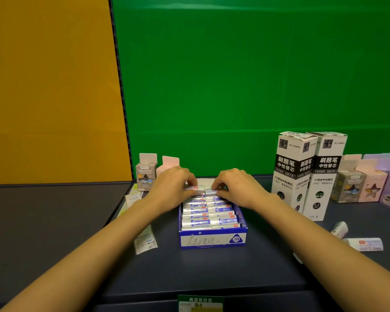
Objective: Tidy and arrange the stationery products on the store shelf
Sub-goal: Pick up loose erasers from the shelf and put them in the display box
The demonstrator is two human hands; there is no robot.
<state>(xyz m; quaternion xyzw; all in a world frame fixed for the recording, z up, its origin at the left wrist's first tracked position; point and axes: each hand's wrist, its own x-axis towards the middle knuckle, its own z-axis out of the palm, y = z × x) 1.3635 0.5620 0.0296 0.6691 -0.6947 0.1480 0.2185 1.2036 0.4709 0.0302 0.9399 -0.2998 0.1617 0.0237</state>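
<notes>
Erasers [209, 216] in clear wrap fill the blue display box [212, 240] on the dark shelf [234, 271]. At its far end the left hand [173, 185] pinches the left eraser [195, 188], the right hand [236, 188] the right eraser [209, 192].

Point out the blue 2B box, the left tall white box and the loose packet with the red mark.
blue 2B box [212, 240]: head view, front wall
left tall white box [286, 164]: head view, black band
loose packet [367, 244]: head view, wrapper middle
</notes>
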